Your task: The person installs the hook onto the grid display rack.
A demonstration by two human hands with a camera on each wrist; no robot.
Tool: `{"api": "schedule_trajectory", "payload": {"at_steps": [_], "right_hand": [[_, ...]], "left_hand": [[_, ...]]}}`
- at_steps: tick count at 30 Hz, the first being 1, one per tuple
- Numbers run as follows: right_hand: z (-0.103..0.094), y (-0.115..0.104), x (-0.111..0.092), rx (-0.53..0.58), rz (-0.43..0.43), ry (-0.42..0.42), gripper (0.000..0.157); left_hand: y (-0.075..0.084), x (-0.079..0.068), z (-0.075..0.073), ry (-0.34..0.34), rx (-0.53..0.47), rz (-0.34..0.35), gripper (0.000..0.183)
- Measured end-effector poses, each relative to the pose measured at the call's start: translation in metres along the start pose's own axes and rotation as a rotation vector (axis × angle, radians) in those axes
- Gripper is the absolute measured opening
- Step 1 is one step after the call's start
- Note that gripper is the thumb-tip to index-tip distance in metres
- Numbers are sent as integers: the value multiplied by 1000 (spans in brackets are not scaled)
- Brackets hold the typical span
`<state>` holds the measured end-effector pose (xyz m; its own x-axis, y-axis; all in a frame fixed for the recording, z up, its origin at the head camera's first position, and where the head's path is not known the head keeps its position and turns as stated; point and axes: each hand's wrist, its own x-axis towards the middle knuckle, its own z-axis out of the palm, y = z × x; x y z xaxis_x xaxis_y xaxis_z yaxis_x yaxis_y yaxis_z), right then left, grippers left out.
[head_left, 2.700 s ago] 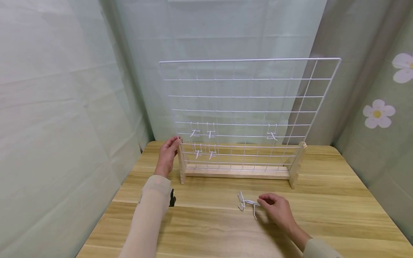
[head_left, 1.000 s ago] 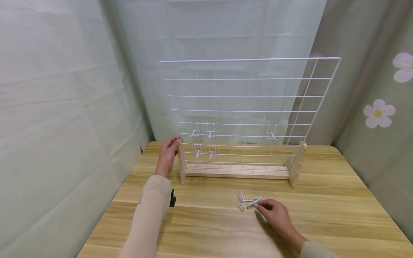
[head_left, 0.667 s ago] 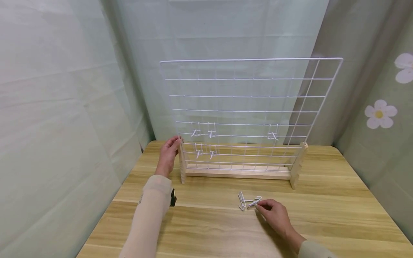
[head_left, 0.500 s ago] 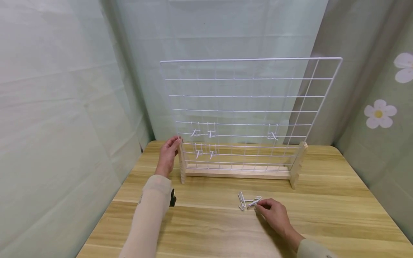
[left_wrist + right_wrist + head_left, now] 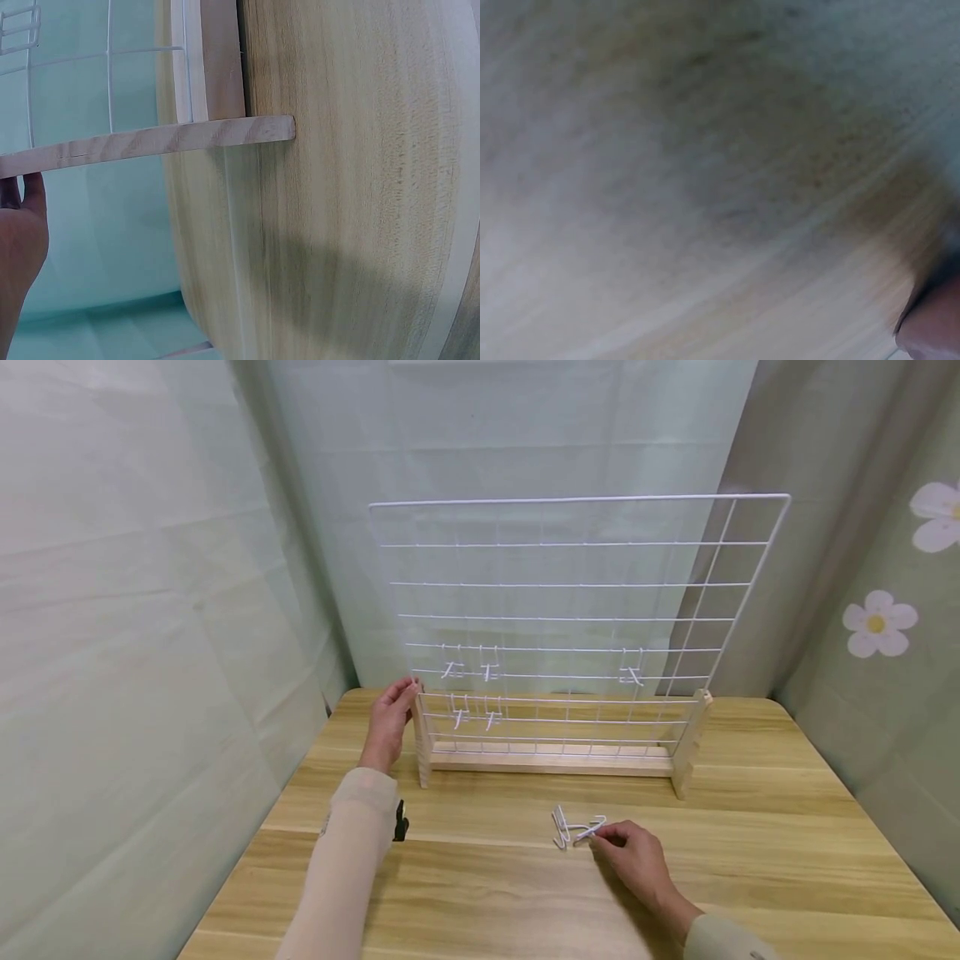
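A white wire grid panel (image 5: 567,584) stands in a pale wooden base (image 5: 551,758) on the table. My left hand (image 5: 387,722) grips the top of the base's left side post (image 5: 422,752); in the left wrist view, fingers (image 5: 34,193) meet that post's edge. In front of the rack my right hand (image 5: 636,860) pinches a white wire hook (image 5: 589,832) between thumb and fingertips, low over the table. Another white wire hook (image 5: 561,828) lies just to its left, touching or nearly so. The right wrist view is blurred, showing only a fingertip (image 5: 934,330) at its corner.
Several white hooks hang on the grid's lower rows, such as a right-hand one (image 5: 632,676) and a lower left one (image 5: 460,718). The wood-grain table (image 5: 480,893) extends in front. A pale curtain (image 5: 150,610) closes in the left side and back.
My right hand has shifted slightly toward me and turned the pinched hook, which now points differently beside the other hook. The left hand stays on the post.
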<state>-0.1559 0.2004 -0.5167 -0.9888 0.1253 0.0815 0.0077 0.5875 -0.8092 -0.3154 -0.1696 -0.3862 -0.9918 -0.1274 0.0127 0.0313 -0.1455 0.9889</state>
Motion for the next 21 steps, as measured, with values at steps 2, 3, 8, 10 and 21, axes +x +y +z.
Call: {"api": "schedule_trajectory", "payload": {"at_steps": [2, 3, 8, 10, 21], "right_hand": [[1, 1, 0, 2, 2, 0, 5], [1, 1, 0, 5, -2, 0, 5], [-1, -2, -1, 4, -14, 10, 5], [-1, -3, -1, -2, -20, 11, 5], [-2, -5, 2, -29, -27, -5, 5]], "left_hand": [[0, 0, 0, 1, -4, 2, 41], [0, 0, 0, 3, -2, 3, 42], [-3, 0, -1, 12, 19, 24, 45], [-3, -1, -1, 15, 24, 23, 45], [-2, -2, -1, 4, 40, 22, 44]]}}
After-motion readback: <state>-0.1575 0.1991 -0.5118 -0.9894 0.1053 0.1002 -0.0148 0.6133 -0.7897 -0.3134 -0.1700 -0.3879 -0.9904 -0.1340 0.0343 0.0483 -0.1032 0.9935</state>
